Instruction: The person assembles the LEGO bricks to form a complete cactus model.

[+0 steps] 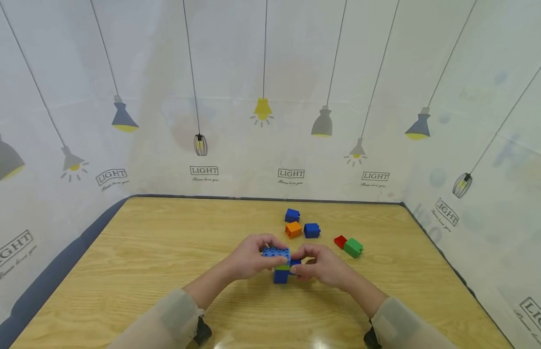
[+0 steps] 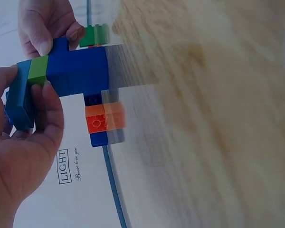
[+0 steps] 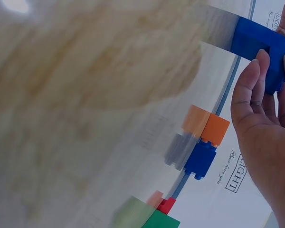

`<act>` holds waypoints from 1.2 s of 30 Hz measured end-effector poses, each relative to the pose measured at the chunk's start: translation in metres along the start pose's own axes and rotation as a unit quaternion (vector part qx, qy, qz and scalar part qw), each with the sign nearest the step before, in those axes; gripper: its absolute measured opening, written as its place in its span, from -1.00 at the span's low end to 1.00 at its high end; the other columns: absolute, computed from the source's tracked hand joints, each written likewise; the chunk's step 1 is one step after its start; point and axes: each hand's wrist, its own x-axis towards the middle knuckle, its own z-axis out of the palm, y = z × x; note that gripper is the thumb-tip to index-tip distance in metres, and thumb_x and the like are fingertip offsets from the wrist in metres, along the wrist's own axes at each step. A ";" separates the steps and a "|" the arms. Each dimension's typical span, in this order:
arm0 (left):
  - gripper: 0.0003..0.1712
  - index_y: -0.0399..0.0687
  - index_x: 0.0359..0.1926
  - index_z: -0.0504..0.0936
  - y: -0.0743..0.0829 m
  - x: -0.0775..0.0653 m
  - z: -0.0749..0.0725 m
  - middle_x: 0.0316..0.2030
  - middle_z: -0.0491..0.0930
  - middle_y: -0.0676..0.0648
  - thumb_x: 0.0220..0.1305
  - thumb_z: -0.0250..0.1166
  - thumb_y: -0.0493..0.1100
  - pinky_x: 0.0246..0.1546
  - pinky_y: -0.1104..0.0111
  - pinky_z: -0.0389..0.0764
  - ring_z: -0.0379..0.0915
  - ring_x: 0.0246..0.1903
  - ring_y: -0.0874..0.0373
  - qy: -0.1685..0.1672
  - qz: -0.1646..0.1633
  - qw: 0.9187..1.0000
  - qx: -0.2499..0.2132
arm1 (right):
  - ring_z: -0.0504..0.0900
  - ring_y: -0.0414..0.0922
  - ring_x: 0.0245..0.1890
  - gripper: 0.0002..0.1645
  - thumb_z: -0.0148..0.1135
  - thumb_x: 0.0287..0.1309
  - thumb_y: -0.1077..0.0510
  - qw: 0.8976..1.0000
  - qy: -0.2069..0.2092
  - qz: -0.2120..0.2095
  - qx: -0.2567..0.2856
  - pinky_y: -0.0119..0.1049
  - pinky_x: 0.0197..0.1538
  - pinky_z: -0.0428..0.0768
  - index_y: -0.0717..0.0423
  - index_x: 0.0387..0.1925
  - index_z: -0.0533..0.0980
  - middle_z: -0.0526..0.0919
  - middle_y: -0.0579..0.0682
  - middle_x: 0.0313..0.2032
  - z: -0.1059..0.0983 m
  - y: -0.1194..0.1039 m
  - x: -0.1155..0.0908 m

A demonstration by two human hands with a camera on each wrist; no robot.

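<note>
A small stack of toy building bricks stands on the table in front of me. On its top lies a light blue brick (image 1: 275,252), studs up, which my left hand (image 1: 248,258) grips. Beneath it comes a thin lime green brick (image 2: 38,70), then dark blue bricks (image 2: 88,71) reaching down to the table. My right hand (image 1: 326,265) pinches a dark blue brick (image 3: 276,61) at the stack's right side, just under the light blue one. Whether that brick is fully joined to the stack cannot be told, since fingers cover part of it.
Beyond the stack lie an orange brick (image 1: 293,230) and two blue bricks, one farther back (image 1: 292,215) and one beside the orange (image 1: 311,230). To the right, a green brick (image 1: 353,247) touches a red brick (image 1: 340,241). A lamp-printed cloth (image 1: 235,160) walls the table (image 1: 166,242).
</note>
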 end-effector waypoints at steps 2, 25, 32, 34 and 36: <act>-0.72 0.08 0.10 0.78 0.000 0.000 0.000 -0.01 0.73 -0.01 0.48 0.49 0.01 -0.13 0.20 0.71 0.59 -0.17 0.08 0.002 -0.001 1.000 0.004 | 0.85 -0.01 -0.12 -0.65 0.47 0.45 0.07 1.000 -0.001 -0.001 0.002 -0.09 0.00 0.86 0.16 0.12 0.65 0.71 0.15 0.11 0.000 0.000 0.000; -0.45 -0.02 0.22 0.75 -0.009 0.012 -0.017 0.06 0.77 -0.12 0.66 0.17 0.28 -0.16 0.23 0.70 0.57 -0.15 0.07 0.029 -0.026 0.999 0.032 | 0.80 0.01 -0.22 -0.67 0.49 0.43 0.08 1.000 0.007 -0.003 -0.018 -0.16 -0.05 0.84 0.13 0.10 0.67 0.70 0.14 0.07 0.000 -0.001 0.001; -0.40 -0.13 0.28 0.70 -0.022 0.030 -0.030 0.20 0.74 -0.28 0.74 0.05 0.23 -0.04 0.14 0.73 0.66 -0.07 0.08 0.031 -0.033 0.999 0.022 | 0.78 0.00 -0.22 -0.68 0.49 0.43 0.10 1.000 0.006 0.002 -0.015 -0.17 -0.05 0.83 0.15 0.10 0.66 0.69 0.15 0.07 0.001 -0.003 0.000; -0.41 -0.15 0.30 0.69 -0.028 0.038 -0.033 0.18 0.75 -0.26 0.73 0.08 0.22 -0.08 0.20 0.72 0.69 -0.09 0.08 0.034 -0.036 0.998 0.036 | 0.78 0.00 -0.22 -0.68 0.49 0.43 0.10 1.000 0.005 0.003 -0.015 -0.17 -0.05 0.83 0.15 0.10 0.66 0.69 0.15 0.07 0.001 -0.004 -0.001; -0.43 -0.14 0.32 0.68 -0.033 0.047 -0.035 0.16 0.75 -0.20 0.70 0.15 0.20 -0.11 0.25 0.72 0.71 -0.09 0.07 0.035 -0.041 0.997 0.053 | 0.77 0.00 -0.22 -0.67 0.49 0.43 0.10 1.000 0.006 0.005 -0.014 -0.18 -0.04 0.82 0.15 0.10 0.66 0.69 0.15 0.07 0.001 -0.005 -0.001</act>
